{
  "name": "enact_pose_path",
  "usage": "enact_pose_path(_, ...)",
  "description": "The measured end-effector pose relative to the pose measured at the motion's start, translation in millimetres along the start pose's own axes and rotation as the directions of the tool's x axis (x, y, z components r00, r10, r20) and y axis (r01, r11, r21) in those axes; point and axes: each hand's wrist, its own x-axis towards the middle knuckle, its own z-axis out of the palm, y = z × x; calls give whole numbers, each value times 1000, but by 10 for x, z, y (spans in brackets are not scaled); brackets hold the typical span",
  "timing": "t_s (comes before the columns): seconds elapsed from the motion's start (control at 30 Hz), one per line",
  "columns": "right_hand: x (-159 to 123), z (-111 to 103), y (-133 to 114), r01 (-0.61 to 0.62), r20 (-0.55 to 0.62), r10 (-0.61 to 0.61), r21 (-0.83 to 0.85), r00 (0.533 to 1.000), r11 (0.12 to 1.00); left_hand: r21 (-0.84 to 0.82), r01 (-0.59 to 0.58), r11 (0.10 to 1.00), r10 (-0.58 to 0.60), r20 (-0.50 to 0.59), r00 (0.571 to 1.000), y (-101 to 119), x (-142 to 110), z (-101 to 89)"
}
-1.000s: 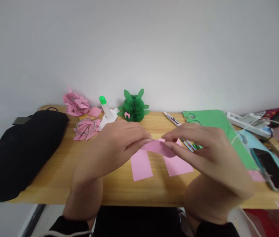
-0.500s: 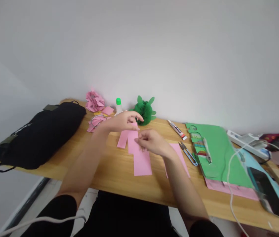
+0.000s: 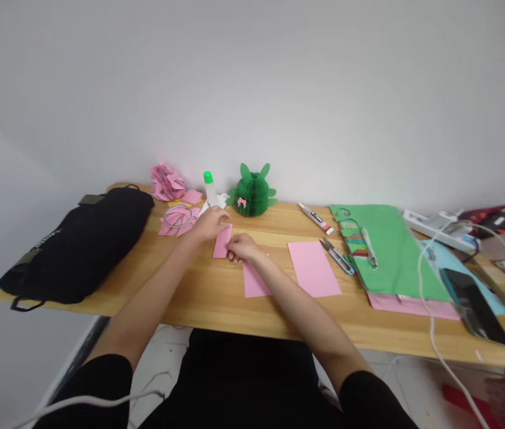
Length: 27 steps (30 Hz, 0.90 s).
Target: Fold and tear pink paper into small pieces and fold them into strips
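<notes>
A narrow pink paper strip [image 3: 222, 243] lies on the table between my two hands. My left hand [image 3: 210, 224] is bent over its top end, fingertips and thumb closed on the paper there. At the strip's lower right edge, the curled fingers of my right hand [image 3: 240, 246] pinch the paper. Under my right wrist lies another pink sheet [image 3: 256, 282], partly covered by the forearm. A wider pink sheet [image 3: 313, 268] is flat to the right. Blue-handled thread snips [image 3: 338, 257] are beside it.
Behind stand a green paper honeycomb figure [image 3: 253, 193] and a green-capped glue bottle [image 3: 210, 189]. A glue tube [image 3: 315, 218] lies near the wall. On the left are a black bag [image 3: 82, 250] and folded pink paper [image 3: 167, 183]; right, a green folder [image 3: 395, 256], phone [image 3: 473, 307] and white cable [image 3: 431, 328].
My hands have moved left and slightly down, bringing the held pink strip onto the one lying at left. The left fingers have come down from above onto its top end. The view has shifted slightly.
</notes>
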Motion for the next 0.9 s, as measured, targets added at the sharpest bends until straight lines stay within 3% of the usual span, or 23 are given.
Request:
enact_pose_path(0.13,-18,23,-3,30,-66,-35,-70,997,997,76,3,997,5,-101,995,29,-73,1)
enact_pose_path(0.27,-276,-150,123,89,-193,-135,-230,972,969,95,-7,995,19,-121,992,183,-297,44)
enact_pose_path(0.4,-605,-440,331,95,-234,-225,-462,946,882,37,-113,993,112,34,993,512,-616,188)
enact_pose_path(0.57,-709,-529,397,137,-108,-263,-636,959,759,-31,-121,992,124,163,979,817,-777,380)
enact_pose_path(0.77,-641,-519,382,294,33,-342,-592,939,751,-241,-10,970,34,97,995,804,-763,412)
enact_pose_path(0.83,-673,-576,358,345,-8,-412,-533,911,773,-366,28,930,-4,65,998,809,-747,366)
enact_pose_path(0.9,-744,-648,285,375,-131,-486,-475,864,796,-494,40,868,-26,35,999,860,-716,269)
